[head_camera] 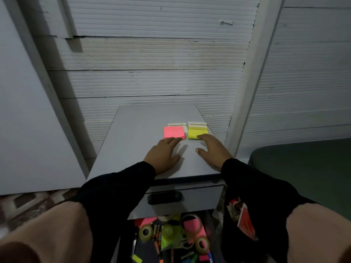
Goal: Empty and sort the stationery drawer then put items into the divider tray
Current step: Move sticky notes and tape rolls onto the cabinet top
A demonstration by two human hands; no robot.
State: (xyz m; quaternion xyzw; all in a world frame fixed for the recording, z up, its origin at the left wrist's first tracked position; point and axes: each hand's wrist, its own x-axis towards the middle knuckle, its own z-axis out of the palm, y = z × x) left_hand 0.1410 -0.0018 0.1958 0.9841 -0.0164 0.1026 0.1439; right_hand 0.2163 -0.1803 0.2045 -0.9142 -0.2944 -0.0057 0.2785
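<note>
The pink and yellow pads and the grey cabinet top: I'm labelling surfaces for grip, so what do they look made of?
The neon pink square pad and the neon yellow square pad look like stacked matte paper sticky notes: layered sheet edges show along their near sides. The flat grey cabinet top looks like smooth painted metal or laminate with a dull sheen; which one is unclear.

2 note pads (174, 132) side by side on cabinet top (136, 130); open drawer (171, 240) below

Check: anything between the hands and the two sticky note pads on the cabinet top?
Nothing visible. The left hand has fingertips at the pink pad; the right hand has fingertips at the yellow pad. Only bare cabinet top lies around them.
</note>
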